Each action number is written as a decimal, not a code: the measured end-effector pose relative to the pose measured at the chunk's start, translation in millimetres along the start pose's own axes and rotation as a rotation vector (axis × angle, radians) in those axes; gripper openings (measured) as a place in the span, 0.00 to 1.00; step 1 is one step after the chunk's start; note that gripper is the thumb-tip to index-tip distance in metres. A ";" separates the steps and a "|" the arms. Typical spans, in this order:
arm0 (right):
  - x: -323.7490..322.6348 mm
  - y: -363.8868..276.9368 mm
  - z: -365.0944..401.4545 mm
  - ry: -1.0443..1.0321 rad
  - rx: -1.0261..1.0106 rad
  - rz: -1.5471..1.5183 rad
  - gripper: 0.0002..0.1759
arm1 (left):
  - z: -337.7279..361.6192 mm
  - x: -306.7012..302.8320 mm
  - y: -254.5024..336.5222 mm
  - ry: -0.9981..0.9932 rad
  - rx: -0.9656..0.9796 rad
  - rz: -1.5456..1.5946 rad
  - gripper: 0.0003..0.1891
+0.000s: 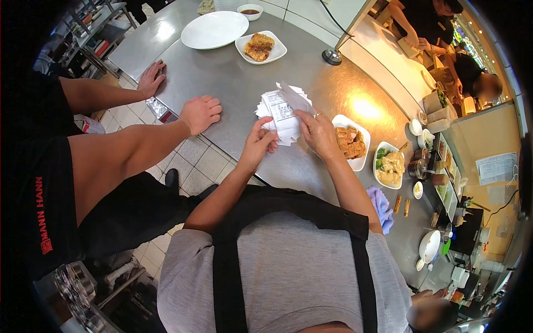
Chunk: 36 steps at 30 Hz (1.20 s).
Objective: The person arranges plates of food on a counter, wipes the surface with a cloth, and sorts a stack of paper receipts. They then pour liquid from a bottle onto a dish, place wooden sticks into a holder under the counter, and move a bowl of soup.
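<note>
Both of my hands are on a stack of white printed paper slips [276,109] above the steel counter [233,83]. My left hand [260,141] pinches the lower left edge of the slips, its fingers curled. At the right side, my right hand [317,132] grips a slip that stands raised and tilted over the others, thumb and fingers closed on it. Just right of that hand lies a white dish of sliced fried meat [350,142]. Beyond it is a dish with greens and pale sauced pieces [390,166].
A co-worker's two hands [201,115] rest at the counter's left edge. Behind are a large white plate [214,30], a dish with a fried piece [260,48], a sauce bowl [250,12] and a call bell [332,56]. A purple cloth [380,208] lies at right.
</note>
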State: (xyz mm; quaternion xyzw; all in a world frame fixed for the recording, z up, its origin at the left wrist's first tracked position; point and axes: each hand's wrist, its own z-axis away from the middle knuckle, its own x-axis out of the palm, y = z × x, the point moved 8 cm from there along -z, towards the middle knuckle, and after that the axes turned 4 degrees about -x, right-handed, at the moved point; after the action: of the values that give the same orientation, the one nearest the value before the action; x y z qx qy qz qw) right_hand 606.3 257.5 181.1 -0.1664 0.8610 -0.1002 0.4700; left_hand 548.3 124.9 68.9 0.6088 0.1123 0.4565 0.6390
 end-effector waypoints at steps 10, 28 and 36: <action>0.3 -8.1 -2.0 -0.097 -0.004 0.129 0.22 | 3.7 0.2 -1.5 -0.011 0.053 -0.077 0.22; 15.4 -9.8 -5.3 -0.116 -0.077 0.161 0.22 | 0.8 -0.6 -2.9 -0.038 0.012 -0.176 0.26; 23.3 -7.6 -3.3 -0.073 -0.149 0.105 0.13 | -7.3 -9.1 -14.1 -0.040 -0.009 -0.143 0.25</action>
State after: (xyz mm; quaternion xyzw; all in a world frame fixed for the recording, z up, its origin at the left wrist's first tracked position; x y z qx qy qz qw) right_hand 593.2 241.6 167.3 -0.1592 0.8559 -0.0053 0.4920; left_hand 544.4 125.5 51.0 0.6055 0.1406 0.3979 0.6747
